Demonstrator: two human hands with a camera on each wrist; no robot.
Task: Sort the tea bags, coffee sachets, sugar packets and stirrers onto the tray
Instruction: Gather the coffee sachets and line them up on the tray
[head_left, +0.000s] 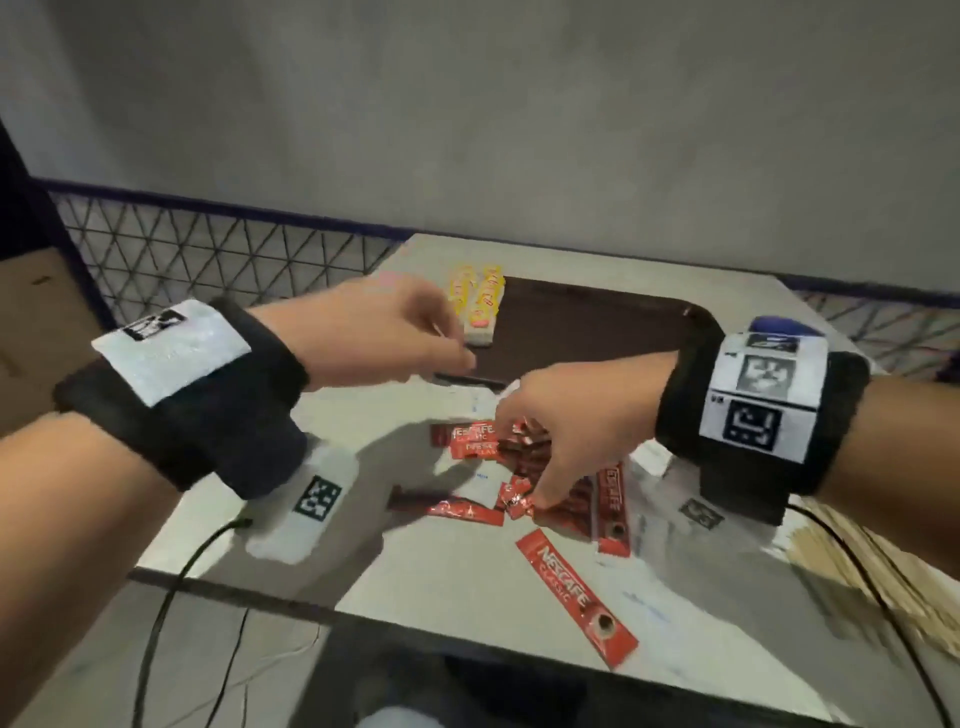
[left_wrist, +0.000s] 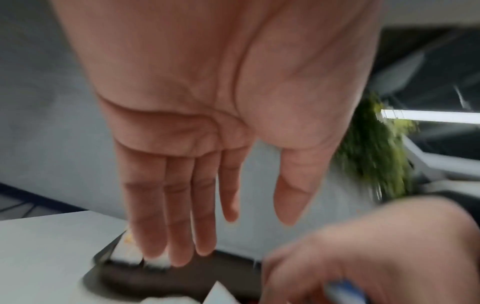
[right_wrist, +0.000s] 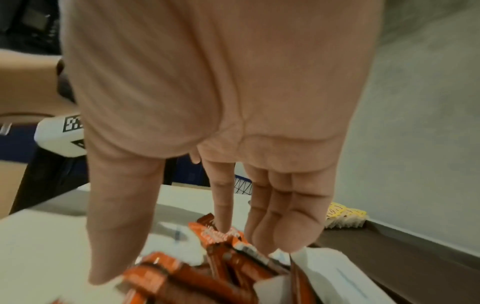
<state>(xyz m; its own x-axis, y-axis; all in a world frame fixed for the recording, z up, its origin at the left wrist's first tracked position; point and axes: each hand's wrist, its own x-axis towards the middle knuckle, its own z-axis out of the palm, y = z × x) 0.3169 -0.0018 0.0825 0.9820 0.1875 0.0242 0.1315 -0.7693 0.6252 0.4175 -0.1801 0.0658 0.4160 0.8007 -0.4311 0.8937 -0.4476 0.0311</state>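
Observation:
A dark brown tray (head_left: 571, 322) (left_wrist: 155, 281) (right_wrist: 389, 253) lies at the back of the table. Yellow tea bags (head_left: 478, 301) (left_wrist: 127, 253) (right_wrist: 345, 218) sit in its far left corner. My left hand (head_left: 457, 353) (left_wrist: 233, 236) hovers just in front of them, fingers straight, holding nothing. Red coffee sachets (head_left: 478, 441) (right_wrist: 182, 283) lie heaped in front of the tray. My right hand (head_left: 519, 457) (right_wrist: 166, 253) reaches down into the heap, thumb and fingers spread, index tip touching a sachet. White sugar packets (head_left: 483, 483) (right_wrist: 324, 273) lie among the sachets.
One red sachet (head_left: 576, 597) lies alone near the table's front edge. Wooden stirrers (head_left: 857, 561) are heaped at the right edge. A wire mesh fence (head_left: 208, 260) runs behind the table on the left. A black cable (head_left: 171, 597) hangs off the front left.

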